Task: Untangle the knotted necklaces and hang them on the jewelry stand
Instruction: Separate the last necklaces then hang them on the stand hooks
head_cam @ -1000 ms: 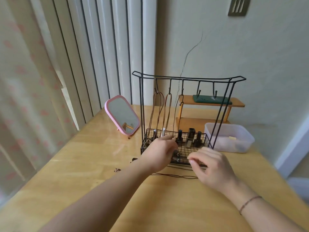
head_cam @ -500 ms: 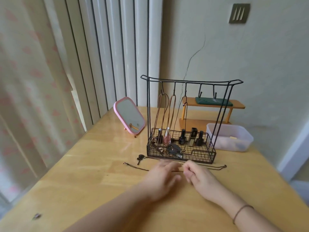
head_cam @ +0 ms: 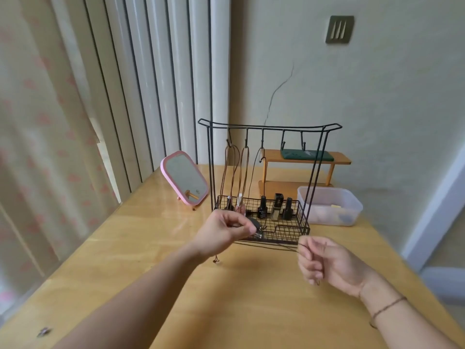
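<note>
A person's two hands stretch a thin dark cord necklace taut above a wooden table. The right hand, nearest the camera and wearing a thin bracelet at the wrist, has its fingers curled around one end of the cord. The left hand, slightly farther off, pinches the other end between thumb and fingers, with a small knotted tail dangling below its wrist. Just beyond both hands stands the black wire jewelry stand, its basket holding small bottles; brown and dark necklaces hang from the hooks above the left hand, while the hooks toward the right hand are bare. Farther left of the left hand leans a pink-framed mirror. Beyond the right hand sit a clear plastic container and a small wooden shelf.
</note>
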Motion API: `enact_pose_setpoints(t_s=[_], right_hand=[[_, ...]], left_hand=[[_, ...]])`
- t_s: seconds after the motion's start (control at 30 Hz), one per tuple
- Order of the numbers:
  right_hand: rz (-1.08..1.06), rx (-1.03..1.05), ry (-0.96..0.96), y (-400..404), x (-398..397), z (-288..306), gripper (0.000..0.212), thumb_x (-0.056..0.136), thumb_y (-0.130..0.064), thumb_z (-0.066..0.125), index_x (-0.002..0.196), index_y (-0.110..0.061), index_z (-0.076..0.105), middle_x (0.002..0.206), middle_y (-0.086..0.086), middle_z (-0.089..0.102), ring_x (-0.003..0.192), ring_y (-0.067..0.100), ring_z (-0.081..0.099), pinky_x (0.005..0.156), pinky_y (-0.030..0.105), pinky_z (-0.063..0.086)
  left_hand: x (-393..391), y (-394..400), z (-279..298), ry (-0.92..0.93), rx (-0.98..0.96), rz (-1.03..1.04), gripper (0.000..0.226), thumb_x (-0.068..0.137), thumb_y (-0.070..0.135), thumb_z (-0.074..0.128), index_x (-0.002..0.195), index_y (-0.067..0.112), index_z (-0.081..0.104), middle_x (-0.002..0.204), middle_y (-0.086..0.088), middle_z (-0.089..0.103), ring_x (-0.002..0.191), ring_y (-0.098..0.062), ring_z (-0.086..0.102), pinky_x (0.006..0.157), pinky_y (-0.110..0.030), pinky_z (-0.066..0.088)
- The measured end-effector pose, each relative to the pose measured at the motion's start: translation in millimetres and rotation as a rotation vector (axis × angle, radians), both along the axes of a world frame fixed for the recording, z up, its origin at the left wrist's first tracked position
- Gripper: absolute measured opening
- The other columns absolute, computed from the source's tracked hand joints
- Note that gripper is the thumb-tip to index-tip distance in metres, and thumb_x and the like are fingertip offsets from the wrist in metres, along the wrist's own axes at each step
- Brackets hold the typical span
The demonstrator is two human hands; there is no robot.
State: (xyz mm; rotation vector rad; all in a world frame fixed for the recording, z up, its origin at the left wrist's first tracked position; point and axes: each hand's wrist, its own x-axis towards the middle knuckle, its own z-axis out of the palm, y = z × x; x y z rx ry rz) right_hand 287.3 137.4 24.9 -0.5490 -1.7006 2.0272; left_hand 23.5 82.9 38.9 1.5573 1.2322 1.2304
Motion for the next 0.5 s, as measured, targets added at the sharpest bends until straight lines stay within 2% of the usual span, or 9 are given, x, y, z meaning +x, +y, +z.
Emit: enact_pose_setpoints(t_s=[0.07, 0.13, 0.2, 0.23, 0.27, 0.33, 0.4, 0.47, 0.5], right_hand=[[0.069, -0.087, 0.213, -0.7, 2.1, 6.5, 0.029, 0.09, -0.034, 0.072, 0.08, -0.009, 0.061, 0.061, 0.005, 0.048, 0.058, 0.023, 0.05, 0.074, 0.046, 0.051], [0.093, -0.158, 0.304, -4.0, 0.3, 15.2, 0.014, 0.095, -0.018, 0.067, 0.092, -0.004, 0.065, 0.065, 0.007, 0.053, 0.065, 0.024, 0.055, 0.083, 0.054, 0.05], [0.011, -0.085, 0.134, -6.4, -4.3, 23.5, 0.015, 0.094, -0.018, 0.067, 0.098, -0.003, 0.068, 0.064, 0.005, 0.046, 0.06, 0.02, 0.049, 0.07, 0.045, 0.053], [-0.043, 0.003, -0.007, -8.3, -8.4, 27.5, 0.018, 0.096, -0.019, 0.064, 0.101, -0.002, 0.067, 0.064, 0.004, 0.042, 0.057, 0.019, 0.045, 0.064, 0.039, 0.052], [-0.077, 0.095, -0.143, -10.5, -13.0, 31.9, 0.022, 0.099, -0.02, 0.058, 0.103, 0.0, 0.066, 0.064, 0.003, 0.04, 0.056, 0.017, 0.042, 0.061, 0.035, 0.05], [-0.096, 0.205, -0.296, -15.7, -20.9, 39.4, 0.022, 0.103, -0.02, 0.051, 0.1, -0.003, 0.064, 0.062, 0.001, 0.039, 0.054, 0.015, 0.04, 0.058, 0.031, 0.048], [-0.12, 0.222, -0.315, -19.8, -23.7, 44.2, 0.023, 0.105, -0.018, 0.048, 0.09, -0.009, 0.064, 0.06, 0.0, 0.039, 0.052, 0.015, 0.039, 0.057, 0.03, 0.046], [-0.187, 0.243, -0.315, -19.0, -19.7, 46.5, 0.025, 0.105, -0.018, 0.048, 0.093, -0.003, 0.064, 0.059, -0.001, 0.036, 0.052, 0.015, 0.039, 0.056, 0.029, 0.046], [-0.23, 0.261, -0.316, -17.8, -15.4, 47.9, 0.025, 0.104, -0.02, 0.049, 0.095, -0.001, 0.063, 0.059, -0.001, 0.034, 0.052, 0.015, 0.039, 0.057, 0.029, 0.046]], left_hand=[[-3.7, 3.3, 4.0, 0.037, -0.011, 0.022, 0.006, 0.087, 0.012, 0.073, 0.081, 0.012, 0.074, 0.069, 0.011, 0.069, 0.069, 0.001, 0.062, 0.069, -0.014, 0.047], [-4.9, 6.0, 3.6, 0.238, -0.03, 0.028, 0.004, 0.089, 0.023, 0.072, 0.088, 0.02, 0.075, 0.081, 0.014, 0.071, 0.078, 0.003, 0.064, 0.075, -0.017, 0.05], [1.6, 7.8, -0.3, 0.485, -0.006, 0.014, 0.025, 0.091, 0.044, 0.067, 0.109, 0.026, 0.071, 0.109, 0.014, 0.068, 0.102, 0.0, 0.062, 0.093, -0.027, 0.051], [9.0, 6.7, -0.4, 0.466, -0.028, -0.03, 0.038, 0.091, 0.051, 0.063, 0.12, 0.027, 0.067, 0.12, 0.013, 0.064, 0.113, -0.002, 0.059, 0.1, -0.029, 0.048], [18.9, 3.3, 2.0, 0.356, -0.065, -0.089, 0.045, 0.091, 0.054, 0.059, 0.126, 0.026, 0.063, 0.125, 0.013, 0.061, 0.119, -0.004, 0.056, 0.103, -0.03, 0.046], [37.8, -1.0, 4.4, 0.132, -0.138, -0.223, 0.039, 0.094, 0.047, 0.06, 0.122, 0.02, 0.062, 0.114, 0.008, 0.065, 0.11, -0.008, 0.06, 0.101, -0.03, 0.047], [49.6, -1.1, 1.9, -0.01, -0.163, -0.267, 0.025, 0.092, 0.035, 0.065, 0.104, 0.014, 0.062, 0.089, 0.002, 0.066, 0.088, -0.015, 0.064, 0.091, -0.035, 0.051], [51.7, 0.2, -0.6, -0.086, -0.19, -0.28, 0.021, 0.093, 0.031, 0.067, 0.089, 0.013, 0.057, 0.065, 0.006, 0.055, 0.06, -0.013, 0.055, 0.073, -0.032, 0.05], [50.1, 0.1, -0.3, -0.09, -0.204, -0.284, 0.023, 0.093, 0.03, 0.066, 0.084, 0.013, 0.054, 0.058, 0.008, 0.048, 0.051, -0.01, 0.047, 0.069, -0.03, 0.048]])
